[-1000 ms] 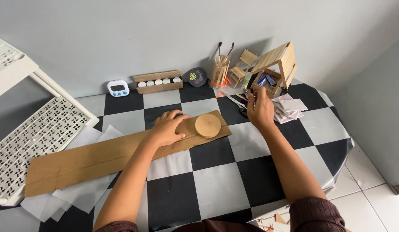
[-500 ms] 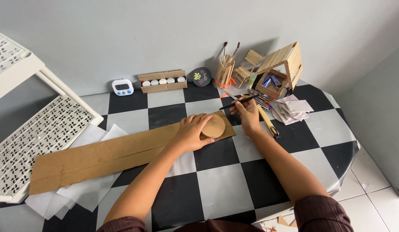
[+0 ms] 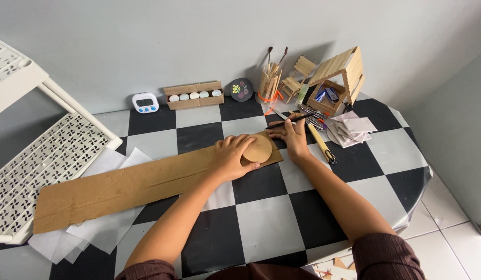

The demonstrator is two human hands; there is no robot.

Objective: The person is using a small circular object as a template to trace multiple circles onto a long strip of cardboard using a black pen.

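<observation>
Round wooden disc (image 3: 257, 149) on the R end of the long cardboard strip (image 3: 131, 186), pinned by my L hand (image 3: 231, 155) w/ fingers spread flat, my R hand (image 3: 293, 139), closed on a black pen (image 3: 286, 122), now beside it; white timer (image 3: 145, 102) at wall, folded white sheets (image 3: 354, 128) far R, unchanged.

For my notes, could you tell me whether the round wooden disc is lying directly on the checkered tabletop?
No, the round wooden disc rests on the cardboard strip under the left hand.
</observation>
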